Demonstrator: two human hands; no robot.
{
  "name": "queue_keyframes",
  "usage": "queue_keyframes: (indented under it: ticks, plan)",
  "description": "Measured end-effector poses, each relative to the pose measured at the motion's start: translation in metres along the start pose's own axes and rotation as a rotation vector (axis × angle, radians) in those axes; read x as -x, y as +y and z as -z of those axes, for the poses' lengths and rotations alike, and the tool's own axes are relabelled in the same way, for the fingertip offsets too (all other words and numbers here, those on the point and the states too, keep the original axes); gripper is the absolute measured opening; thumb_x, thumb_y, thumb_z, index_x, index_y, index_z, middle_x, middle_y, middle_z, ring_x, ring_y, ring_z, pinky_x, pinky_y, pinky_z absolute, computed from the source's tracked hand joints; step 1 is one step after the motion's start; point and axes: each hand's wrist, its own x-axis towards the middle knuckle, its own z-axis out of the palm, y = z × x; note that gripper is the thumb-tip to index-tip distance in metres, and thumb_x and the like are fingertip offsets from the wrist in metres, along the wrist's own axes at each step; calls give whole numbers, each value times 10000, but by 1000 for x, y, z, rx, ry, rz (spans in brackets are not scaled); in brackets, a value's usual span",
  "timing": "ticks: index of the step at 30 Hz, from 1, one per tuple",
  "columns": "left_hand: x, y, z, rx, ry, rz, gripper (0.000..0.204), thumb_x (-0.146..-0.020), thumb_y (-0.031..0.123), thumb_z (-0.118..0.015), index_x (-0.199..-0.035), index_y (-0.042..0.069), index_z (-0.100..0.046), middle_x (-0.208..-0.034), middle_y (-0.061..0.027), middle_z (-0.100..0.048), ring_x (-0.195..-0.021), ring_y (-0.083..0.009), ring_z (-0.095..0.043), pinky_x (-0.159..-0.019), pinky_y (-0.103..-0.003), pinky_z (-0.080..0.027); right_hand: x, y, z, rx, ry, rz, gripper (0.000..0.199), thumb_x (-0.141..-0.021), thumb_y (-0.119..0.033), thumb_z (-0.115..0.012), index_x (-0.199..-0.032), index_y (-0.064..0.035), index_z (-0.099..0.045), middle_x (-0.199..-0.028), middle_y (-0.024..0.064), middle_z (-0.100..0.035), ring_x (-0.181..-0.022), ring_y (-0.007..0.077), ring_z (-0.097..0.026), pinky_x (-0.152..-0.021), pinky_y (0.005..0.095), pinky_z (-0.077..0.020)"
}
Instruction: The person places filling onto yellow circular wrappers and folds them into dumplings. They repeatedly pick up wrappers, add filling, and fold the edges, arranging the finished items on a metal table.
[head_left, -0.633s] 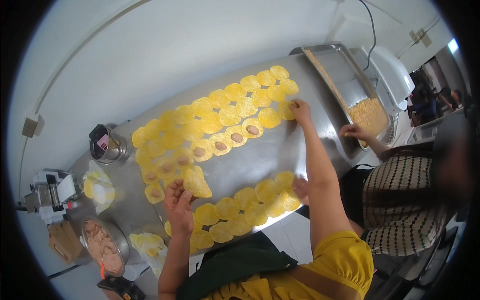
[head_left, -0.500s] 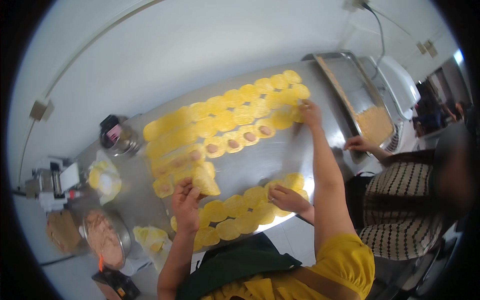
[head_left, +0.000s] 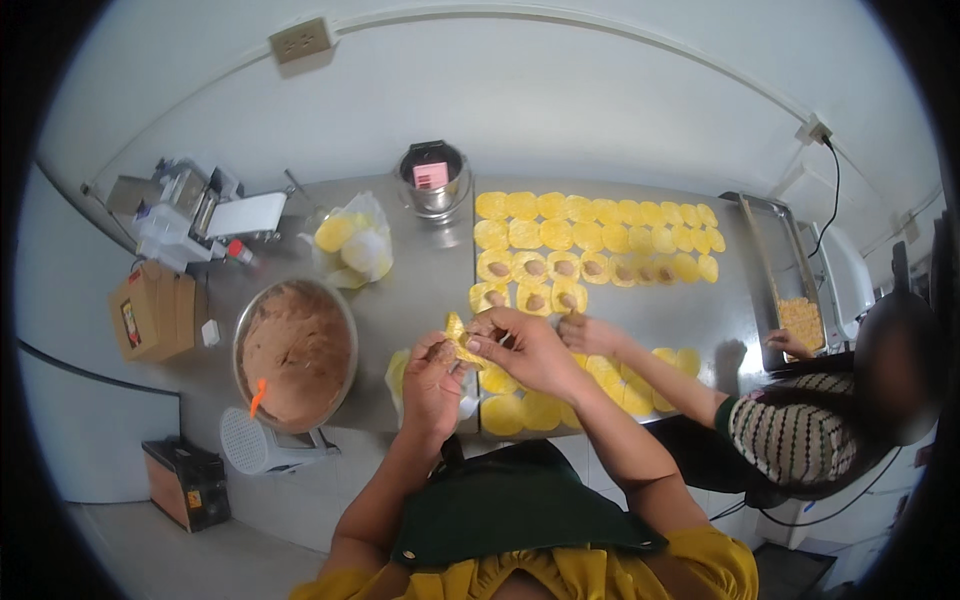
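Observation:
At the near edge of the steel table my left hand (head_left: 430, 385) and my right hand (head_left: 525, 350) meet, both pinching a yellow wrapper (head_left: 462, 340) that looks folded or bunched between the fingers. To the right, thin round yellow wrappers (head_left: 555, 236) lie flat in rows. Several in the third row carry a dab of pinkish-brown filling (head_left: 563, 269), as do those in a short fourth row. More plain rounds (head_left: 540, 408) lie along the near edge, partly behind my right forearm. Under my left hand sits a plastic bag (head_left: 397, 380) with yellow in it.
A steel bowl (head_left: 353, 350) of filling with an orange-handled tool (head_left: 258, 396) stands left. Behind it are a bag of wrappers (head_left: 350, 245), a steel pot (head_left: 437, 190) and a cardboard box (head_left: 155, 310). A co-worker's hand (head_left: 590, 335) reaches in from the right, near a tray (head_left: 760, 240).
My view has swung left. My right hand has come from the right end of the rows to my left hand, and both now grip the wrapper. The co-worker's hand has moved toward the short filled row.

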Motion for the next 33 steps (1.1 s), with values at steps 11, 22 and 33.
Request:
queue_keyframes:
  ticks: [11, 22, 33]
  plan:
    - [41, 68, 73, -38, -176, -258, 188, -873, -39, -587, -1038, 48, -561, -990, -66, -628, -906, -129, -597, -791, -280, -491, 17, -12, -125, -541, -58, 75, 281, -837, -32, -690, -1093, -25, -574, -942, -16, -590, -864, 63, -559, -786, 241, -484]
    - [37, 56, 77, -105, -142, -219, 122, -868, -31, -573, -977, 21, -591, -946, -45, -604, -896, -100, -564, -805, -245, -450, 33, 7, -133, -422, 261, 24, 142, -946, -132, -559, -969, 4, -596, -814, -1, -599, -764, 56, -540, -695, 220, -463]
    - [0, 0, 69, -184, -60, -145, 121, -811, 27, -486, -877, -6, -581, -908, -53, -553, -903, -150, -517, -877, -279, -387, 104, 188, 134, 221, 963, -55, 96, -874, -66, -519, -947, -21, -562, -766, 64, -594, -781, 161, -569, -731, 273, -445]
